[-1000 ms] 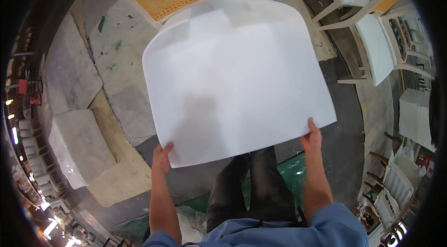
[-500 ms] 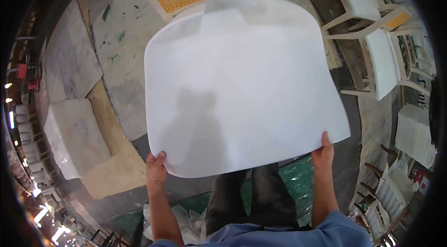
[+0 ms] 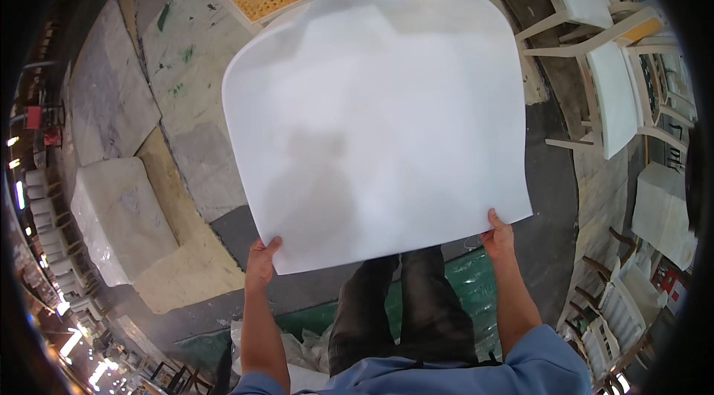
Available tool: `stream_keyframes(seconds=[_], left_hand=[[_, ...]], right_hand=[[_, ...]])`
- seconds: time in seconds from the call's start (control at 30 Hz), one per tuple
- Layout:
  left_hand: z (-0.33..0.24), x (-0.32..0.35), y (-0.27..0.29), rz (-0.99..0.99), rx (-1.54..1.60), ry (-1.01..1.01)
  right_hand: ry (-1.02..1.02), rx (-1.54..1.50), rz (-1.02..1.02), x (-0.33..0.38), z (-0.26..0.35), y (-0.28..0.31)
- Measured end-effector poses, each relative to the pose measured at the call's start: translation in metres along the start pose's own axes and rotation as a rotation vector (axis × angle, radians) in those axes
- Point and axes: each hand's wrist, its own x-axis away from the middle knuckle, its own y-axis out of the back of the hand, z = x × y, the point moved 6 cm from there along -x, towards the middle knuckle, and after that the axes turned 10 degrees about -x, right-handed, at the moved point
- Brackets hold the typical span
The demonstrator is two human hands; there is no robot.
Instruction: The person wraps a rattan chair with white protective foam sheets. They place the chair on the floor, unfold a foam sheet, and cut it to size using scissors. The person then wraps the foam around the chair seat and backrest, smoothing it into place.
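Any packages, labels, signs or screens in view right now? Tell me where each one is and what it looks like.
No labels, signs or screens can be made out.
Wrapped block: on the floor at left, rectangular, white under clear film.
Clear plastic bags: crumpled on the floor near the left forearm, whitish.
White panel: held at its near corners by the left hand and right hand; plain, rounded corners, unmarked.

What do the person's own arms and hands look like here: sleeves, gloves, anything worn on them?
Both hands, left hand and right hand, are bare, with no gloves; no rings or watch can be made out. The forearms are uncovered up to short blue sleeves at the lower edge. The left sleeve barely shows, beside dark trousers.
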Motion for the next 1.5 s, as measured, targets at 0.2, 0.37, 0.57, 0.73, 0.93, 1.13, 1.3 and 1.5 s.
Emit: stream_keyframes(seconds=[0.2,0.37,0.57,0.73,0.93,1.13,1.3,1.5], left_hand=[[0.016,-0.013,0.005,-0.471,-0.186,-0.128],[0.109,0.035,-0.069,-0.422,0.334,0.433],[0.114,0.034,-0.255,0.245,0.933,0.44],[0.097,0.008,-0.298,0.177,1.18,0.365],[0.104,-0.007,-0.309,-0.267,1.307,0.386],[0.068,-0.091,-0.349,-0.25,1.386,0.293],[0.048,-0.111,-0.339,-0.126,1.625,0.065],[0.045,-0.113,-0.334,-0.062,1.65,-0.02]], right_hand=[[-0.256,0.087,-0.103,-0.004,-0.016,0.017],[-0.021,1.04,-0.024,0.02,0.071,0.022],[1.004,1.37,0.8,0.02,0.036,-0.286],[1.637,1.62,0.938,-0.054,-0.008,-0.505],[1.174,1.942,0.712,-0.137,-0.045,-0.657],[1.271,1.638,1.253,-0.237,-0.014,-0.688],[1.499,1.688,1.291,-0.24,-0.05,-0.683],[1.458,1.711,1.191,-0.214,-0.052,-0.686]])
